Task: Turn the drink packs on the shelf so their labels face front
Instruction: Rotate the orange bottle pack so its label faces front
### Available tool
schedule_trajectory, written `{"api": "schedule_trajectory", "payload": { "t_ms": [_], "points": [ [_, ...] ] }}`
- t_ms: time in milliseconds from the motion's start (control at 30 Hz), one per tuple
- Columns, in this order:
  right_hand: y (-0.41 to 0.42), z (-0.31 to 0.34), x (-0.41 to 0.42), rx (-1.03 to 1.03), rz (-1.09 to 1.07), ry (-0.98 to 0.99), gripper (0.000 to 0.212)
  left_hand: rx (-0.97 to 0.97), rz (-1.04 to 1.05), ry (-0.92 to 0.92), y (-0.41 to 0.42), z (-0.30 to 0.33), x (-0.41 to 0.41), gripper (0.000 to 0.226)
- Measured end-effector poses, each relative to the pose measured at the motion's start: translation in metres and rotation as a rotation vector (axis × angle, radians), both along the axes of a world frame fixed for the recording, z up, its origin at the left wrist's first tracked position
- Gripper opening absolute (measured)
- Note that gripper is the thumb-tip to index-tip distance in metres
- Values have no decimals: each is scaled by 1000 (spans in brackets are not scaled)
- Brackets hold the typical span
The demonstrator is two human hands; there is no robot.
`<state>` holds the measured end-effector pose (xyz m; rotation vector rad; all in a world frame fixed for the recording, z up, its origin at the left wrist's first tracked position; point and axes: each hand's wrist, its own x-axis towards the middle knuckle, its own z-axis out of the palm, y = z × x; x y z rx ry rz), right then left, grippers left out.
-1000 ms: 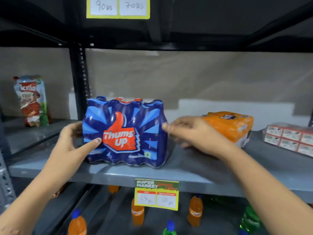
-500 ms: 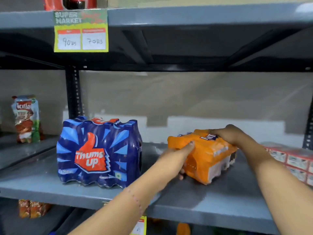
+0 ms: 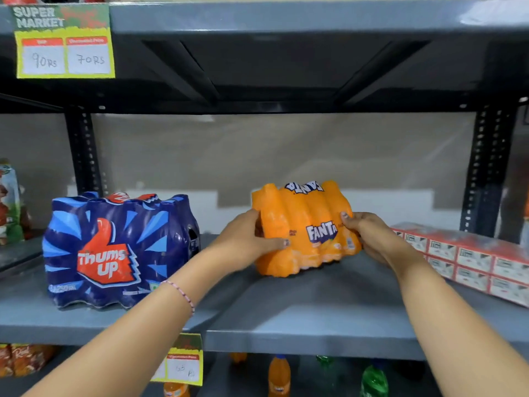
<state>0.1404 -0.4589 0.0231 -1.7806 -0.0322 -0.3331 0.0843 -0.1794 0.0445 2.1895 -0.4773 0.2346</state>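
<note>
An orange Fanta pack (image 3: 303, 224) stands on the grey shelf (image 3: 300, 316), slightly tilted, with its white Fanta label facing me. My left hand (image 3: 246, 239) grips its left side, thumb across the front. My right hand (image 3: 369, 233) holds its right side. To the left, a blue Thums Up pack (image 3: 114, 250) stands upright with its red thumb label facing front, and neither hand touches it.
A red-and-white carton pack (image 3: 469, 259) lies at the shelf's right. Black uprights (image 3: 483, 173) frame the bay under a shelf with a price tag (image 3: 64, 43). A juice carton (image 3: 8, 202) stands far left. Bottles (image 3: 279, 375) stand on the shelf below.
Both hands left the Thums Up pack and took the orange pack. It has gone from lying flat to standing, with its Fanta label now toward me.
</note>
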Motion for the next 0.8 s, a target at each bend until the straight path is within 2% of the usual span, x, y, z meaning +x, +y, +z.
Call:
{"api": "schedule_trajectory", "payload": {
  "t_ms": [67,133,200,267,333,400,500,600,633,700,800],
  "points": [
    [-6,-5,-5,-5,29,12,33,45,-36,-8,2,-2,-2,71],
    [-12,-9,-7,-15,9,10,42,81,-16,-25,2,-7,-1,69],
    [-18,-12,-9,-4,21,44,64,114,71,-58,2,-11,3,53],
    [-22,-12,-11,94,33,92,96,134,207,-73,3,-14,8,34],
    [-26,-10,-11,165,-8,110,112,71,272,-50,1,-17,13,26],
    [-25,-8,-14,171,-7,122,113,-32,290,-32,-2,-22,19,25],
    [-28,-4,-17,240,-38,56,106,-100,209,-10,-3,-26,24,44],
    [-27,1,-24,323,89,67,103,-230,-182,212,-10,-27,12,66],
    [-25,1,-26,325,156,96,103,-253,-286,255,-13,-26,7,64],
    [-18,3,-29,304,266,165,103,-250,-378,209,-15,-26,4,53],
    [-12,5,-28,313,305,173,101,-252,-289,103,-9,-20,9,65]
  ]
}}
